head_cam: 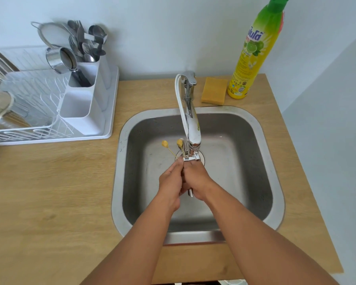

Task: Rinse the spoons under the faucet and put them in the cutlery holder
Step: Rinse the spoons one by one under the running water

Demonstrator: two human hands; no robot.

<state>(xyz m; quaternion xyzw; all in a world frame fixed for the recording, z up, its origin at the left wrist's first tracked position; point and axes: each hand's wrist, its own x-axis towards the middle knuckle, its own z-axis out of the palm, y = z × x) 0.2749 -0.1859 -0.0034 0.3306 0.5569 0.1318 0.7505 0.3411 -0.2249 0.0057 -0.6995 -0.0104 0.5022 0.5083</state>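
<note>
Both hands meet over the steel sink [275,182], right under the spout of the chrome faucet [191,124]. My left hand [170,182] grips a bunch of thin gold spoons [165,144] whose small bowls stick up past the fingers. My right hand [195,182] is curled around the lower ends of the cutlery, and a silver handle tip [190,192] shows below it. Whether water runs I cannot tell. The white cutlery holder [86,103] stands at the left on the dish rack, its far compartment filled with several forks and spoons.
A white wire dish rack [29,112] on a tray fills the left counter, with a metal cup and a strainer. A yellow sponge [214,91] and a tall dish soap bottle [253,50] stand behind the sink. The wooden counter [49,192] surrounds the sink.
</note>
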